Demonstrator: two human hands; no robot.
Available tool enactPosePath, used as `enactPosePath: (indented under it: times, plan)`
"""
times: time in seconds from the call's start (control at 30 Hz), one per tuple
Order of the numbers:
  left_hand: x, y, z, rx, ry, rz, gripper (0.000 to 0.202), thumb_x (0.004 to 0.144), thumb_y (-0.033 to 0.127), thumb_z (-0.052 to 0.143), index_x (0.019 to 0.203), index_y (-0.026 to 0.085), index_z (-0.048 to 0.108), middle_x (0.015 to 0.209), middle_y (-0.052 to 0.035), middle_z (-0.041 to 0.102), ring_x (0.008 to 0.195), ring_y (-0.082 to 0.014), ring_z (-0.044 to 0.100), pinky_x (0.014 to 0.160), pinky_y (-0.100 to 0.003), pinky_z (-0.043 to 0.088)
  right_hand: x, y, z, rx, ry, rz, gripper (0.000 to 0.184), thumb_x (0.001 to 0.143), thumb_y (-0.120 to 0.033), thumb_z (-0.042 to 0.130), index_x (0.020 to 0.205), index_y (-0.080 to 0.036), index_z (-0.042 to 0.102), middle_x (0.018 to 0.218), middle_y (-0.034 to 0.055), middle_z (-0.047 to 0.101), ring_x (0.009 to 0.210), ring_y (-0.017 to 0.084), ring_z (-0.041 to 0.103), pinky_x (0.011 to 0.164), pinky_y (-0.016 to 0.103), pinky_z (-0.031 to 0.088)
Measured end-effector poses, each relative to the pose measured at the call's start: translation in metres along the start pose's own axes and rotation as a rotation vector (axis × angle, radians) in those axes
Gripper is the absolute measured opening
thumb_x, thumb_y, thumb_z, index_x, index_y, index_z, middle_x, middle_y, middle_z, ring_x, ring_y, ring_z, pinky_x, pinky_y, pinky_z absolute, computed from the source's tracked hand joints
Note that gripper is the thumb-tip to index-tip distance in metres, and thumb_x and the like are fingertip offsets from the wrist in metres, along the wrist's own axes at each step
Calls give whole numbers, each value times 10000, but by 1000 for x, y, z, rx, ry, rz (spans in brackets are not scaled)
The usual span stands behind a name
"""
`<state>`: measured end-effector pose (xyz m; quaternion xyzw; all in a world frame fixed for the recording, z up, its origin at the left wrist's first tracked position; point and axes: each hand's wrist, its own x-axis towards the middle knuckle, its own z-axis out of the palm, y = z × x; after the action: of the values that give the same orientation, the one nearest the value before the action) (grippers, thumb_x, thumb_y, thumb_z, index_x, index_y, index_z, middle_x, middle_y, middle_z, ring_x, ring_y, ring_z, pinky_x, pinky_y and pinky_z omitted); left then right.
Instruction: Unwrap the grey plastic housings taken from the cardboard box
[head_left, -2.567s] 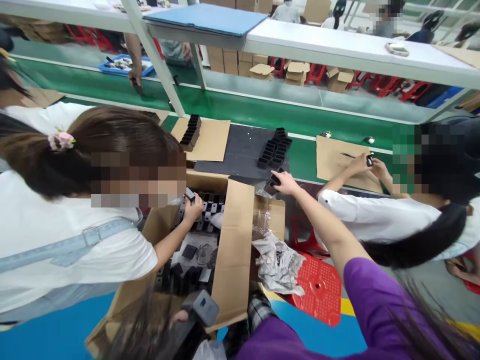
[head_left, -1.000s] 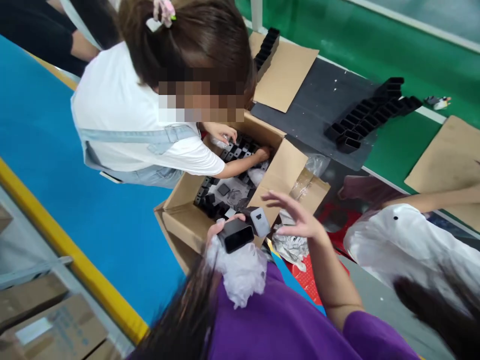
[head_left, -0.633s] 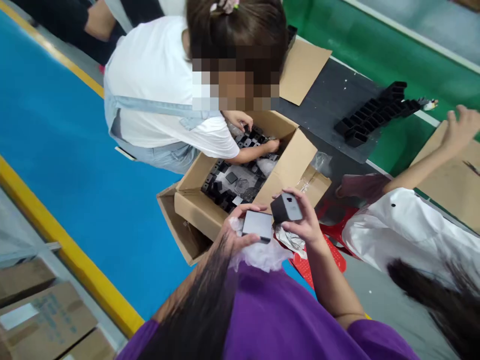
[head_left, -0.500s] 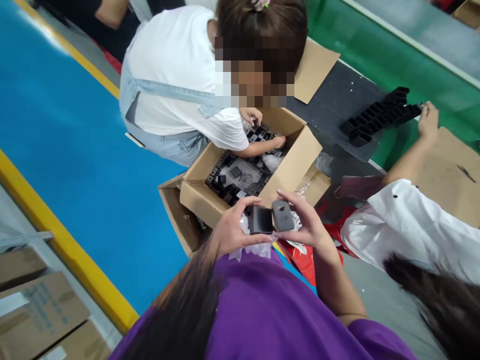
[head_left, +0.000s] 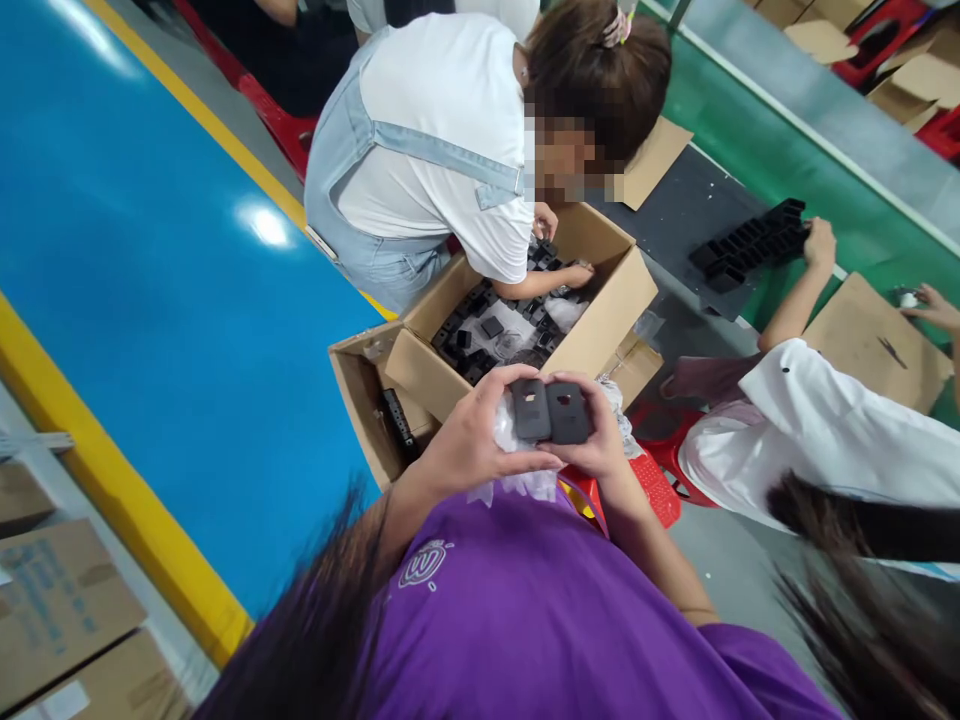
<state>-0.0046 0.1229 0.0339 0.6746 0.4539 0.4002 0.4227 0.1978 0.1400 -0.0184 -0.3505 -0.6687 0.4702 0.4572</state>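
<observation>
Two small black plastic housings with rounded corners and a hole in the face are held side by side in front of me. My left hand is closed around the left black housing, fingers along its top and thumb below. My right hand grips the right black housing the same way. The two pieces touch or nearly touch along their inner edges. Crumpled clear plastic wrap shows beside my left fingers and below the pieces. Just beyond my hands stands an open cardboard box with many black parts in it.
A co-worker in a white shirt reaches into the box. Another person's white sleeve is at right, with a hand on black trays on the dark table. A second carton and a red stool stand close by.
The left housing has turned from showing a smooth side to showing its holed face. My hands have drawn closer together, bringing the two housings side by side. The camera view has shifted.
</observation>
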Motion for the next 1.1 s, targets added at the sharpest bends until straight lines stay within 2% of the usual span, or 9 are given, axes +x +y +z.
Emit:
enactPosePath:
  times: [0.17,0.3,0.43,0.57,0.77,0.97,1.1]
  plan:
    - [-12,2,-4,-43,61,111,631,772,405,874,1297,205,585,1253,-110,712,1140,-238,703,1008,-353,574,-7,-15,9,43,65,6,705,740,-562,855,1309,-315,521,1217,68,669,1115,259,676,959,423,566]
    - [-19,4,-8,-18,66,206,697,737,403,903,1321,207,577,1257,-116,705,1156,-238,691,1022,-353,567,-8,-27,9,70,28,-49,702,706,-547,892,1257,-317,524,1207,67,664,1143,270,665,974,446,563]
    - [-22,9,-12,-13,28,277,728,725,372,917,1343,212,567,1274,-123,693,1183,-241,680,1052,-363,559,-8,-35,7,99,-39,-87,626,762,-465,876,1247,-328,504,1237,65,651,1148,257,660,952,430,565]
    - [-23,16,-16,9,15,323,705,737,372,909,1331,203,569,1266,-136,688,1184,-242,682,1050,-373,567,-11,-40,7,47,-77,-95,635,788,-525,837,1257,-317,462,1253,82,648,1147,258,666,935,430,571]
    - [-26,24,-17,48,-10,326,667,763,390,889,1318,209,566,1253,-124,691,1178,-239,684,1037,-370,578,-17,-43,6,-2,-107,-67,703,762,-585,838,1272,-309,440,1277,91,646,1167,264,668,950,438,576]
    - [-33,26,-13,4,5,235,777,741,389,905,1392,239,508,1299,-115,683,1166,-243,697,1026,-369,588,-16,-51,3,33,-139,-39,676,773,-571,835,1293,-322,482,1306,83,645,1194,278,669,994,458,563]
    - [-35,28,-10,-26,10,212,812,717,379,921,1403,254,504,1303,-109,685,1171,-259,703,1039,-393,589,-16,-52,2,5,-142,-5,676,768,-639,805,1270,-317,488,1293,88,658,1192,287,674,995,475,564]
